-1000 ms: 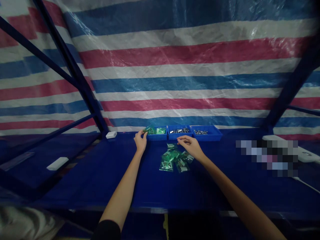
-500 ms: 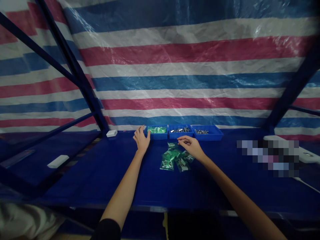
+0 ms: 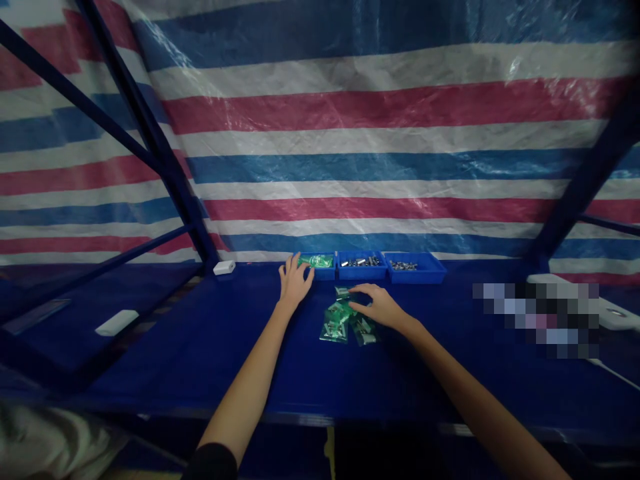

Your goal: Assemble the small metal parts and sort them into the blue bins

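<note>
My left hand [image 3: 296,283] is at the front left corner of a blue tray [image 3: 325,274] of green plastic bags [image 3: 321,261], its fingers apart and partly covering the tray. Over the right side of a small pile of clear green packets [image 3: 334,329] is my right hand [image 3: 381,307]. Its thumb and fingers are spread, and nothing shows between them. Small metal pieces show inside the packets. Beside the bag tray stand a middle blue tray [image 3: 361,273] of short metal parts and a right blue tray [image 3: 427,269] with smaller metal parts.
The blue tabletop [image 3: 210,353] runs back to a striped plastic sheet [image 3: 360,157]. A white box [image 3: 224,267] stands at the back left, and another white object [image 3: 117,323] lies farther left. A white device with a cable [image 3: 617,315] and a pixelated patch are at right. Dark blue posts [image 3: 187,200] frame the table.
My left hand has moved right, onto the corner of the bag tray. My right hand has shifted slightly down and left over the packets, and its fingers have spread from a near pinch.
</note>
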A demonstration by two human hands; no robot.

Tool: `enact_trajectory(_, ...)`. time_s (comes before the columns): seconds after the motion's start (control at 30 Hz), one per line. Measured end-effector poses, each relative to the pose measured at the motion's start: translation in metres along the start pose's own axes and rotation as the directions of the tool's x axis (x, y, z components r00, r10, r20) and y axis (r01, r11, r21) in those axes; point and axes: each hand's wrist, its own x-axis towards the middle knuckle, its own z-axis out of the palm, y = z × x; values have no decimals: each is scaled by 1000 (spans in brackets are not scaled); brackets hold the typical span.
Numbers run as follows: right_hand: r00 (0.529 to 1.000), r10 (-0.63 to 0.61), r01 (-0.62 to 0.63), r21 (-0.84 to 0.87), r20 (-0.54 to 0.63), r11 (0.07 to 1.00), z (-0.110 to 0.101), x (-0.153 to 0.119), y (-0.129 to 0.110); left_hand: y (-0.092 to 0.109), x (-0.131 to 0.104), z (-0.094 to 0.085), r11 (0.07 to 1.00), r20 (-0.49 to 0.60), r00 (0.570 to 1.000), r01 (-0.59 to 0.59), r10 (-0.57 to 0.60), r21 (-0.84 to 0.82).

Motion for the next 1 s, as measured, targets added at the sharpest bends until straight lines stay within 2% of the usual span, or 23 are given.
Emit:
enact_trajectory(0.07, 999, 22, -19, -75, 29, 997, 3, -2, 1, 10, 1, -4, 999, -17, 999, -38, 38, -11)
enact_trajectory(0.13, 997, 45, -36, -136, 61, 990, 6, -3, 1, 22, -1, -8, 994, 26, 995, -98, 99, -44)
enact_trajectory(0.2, 995, 60, -44, -182, 83, 982, 8, -4, 1, 34, -5, -10, 977, 159, 967, -182, 198, -110)
enact_trajectory(0.27, 994, 58, -39, -203, 88, 978, 8, -4, 1, 44, -12, -8, 956, 311, 909, -227, 276, -183)
enact_trajectory(0.37, 996, 25, -10, -188, 80, 982, 7, -3, 0, 53, -23, 2, 961, 455, 851, -183, 260, -206)
enact_trajectory(0.5, 997, -5, 18, -170, 74, 985, 6, -2, 1, 56, -32, 13, 973, 534, 818, -135, 216, -188)
enact_trajectory(0.8, 997, -29, 38, -124, 66, 992, 6, -1, -1, 48, -26, 13, 972, 452, 879, -49, 151, -230)
enact_trajectory(0.9, 999, -11, 15, -94, 45, 995, 5, -1, -2, 50, -22, 12, 928, 386, 909, -4, 159, -373)
enact_trajectory(1.0, 999, 34, -35, -44, -23, 998, 3, 0, -3, 56, -20, 11, 836, 327, 936, 77, 127, -543)
